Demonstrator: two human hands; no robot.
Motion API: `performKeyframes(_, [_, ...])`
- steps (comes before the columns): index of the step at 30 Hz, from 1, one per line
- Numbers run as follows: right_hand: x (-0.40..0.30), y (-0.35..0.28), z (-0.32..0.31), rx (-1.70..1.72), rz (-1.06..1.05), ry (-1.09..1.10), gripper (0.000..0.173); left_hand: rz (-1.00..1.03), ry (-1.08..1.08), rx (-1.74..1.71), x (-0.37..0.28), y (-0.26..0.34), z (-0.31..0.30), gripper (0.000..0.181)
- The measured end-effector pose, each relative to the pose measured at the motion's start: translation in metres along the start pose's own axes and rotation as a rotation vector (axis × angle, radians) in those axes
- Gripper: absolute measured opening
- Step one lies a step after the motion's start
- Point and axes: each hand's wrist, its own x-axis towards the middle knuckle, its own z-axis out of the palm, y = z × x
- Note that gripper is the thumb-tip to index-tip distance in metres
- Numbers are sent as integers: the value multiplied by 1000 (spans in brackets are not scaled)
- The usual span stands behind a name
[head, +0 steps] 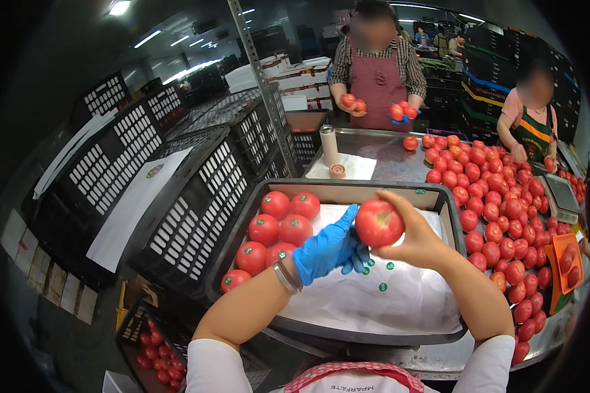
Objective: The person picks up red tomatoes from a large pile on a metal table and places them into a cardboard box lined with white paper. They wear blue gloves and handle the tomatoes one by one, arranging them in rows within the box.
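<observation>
My bare right hand (415, 236) grips a large red tomato (379, 222) by its right side, above a black plastic crate (364, 336) lined with white paper (368, 309). My left hand (329, 248), in a blue glove, is at the tomato's left side with its fingers partly hidden; whether it grips anything I cannot tell. Several tomatoes (264, 229) with small green stickers lie along the crate's left side. Loose green stickers (383, 287) are on the paper below my hands.
Many tomatoes (494, 196) cover the metal table at right, beside a scale (560, 194) and an orange tray (567, 260). A bottle (329, 145) stands behind the crate. Black crates (196, 216) are stacked at left. Two co-workers (379, 73) handle tomatoes across the table.
</observation>
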Motion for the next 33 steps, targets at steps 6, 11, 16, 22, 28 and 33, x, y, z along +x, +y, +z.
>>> performKeyframes(6, [9,12,-33,1031,383,118,69,454,191,-304,-14,39,-22,49])
performKeyframes(11, [-2,27,-68,1316,359,340,71,388,229,-212,-17,36,-8,40])
performKeyframes(16, [-46,66,-89,1496,378,625,75,413,250,-50,-18,33,3,36])
performKeyframes(22, [-110,111,-99,1540,429,891,80,366,263,15,-15,32,6,34])
performKeyframes(28, [-162,171,-92,1496,471,1203,77,379,294,188,-21,33,3,32])
performKeyframes(33, [-227,253,-131,1479,310,1496,72,371,367,443,-19,41,-11,14])
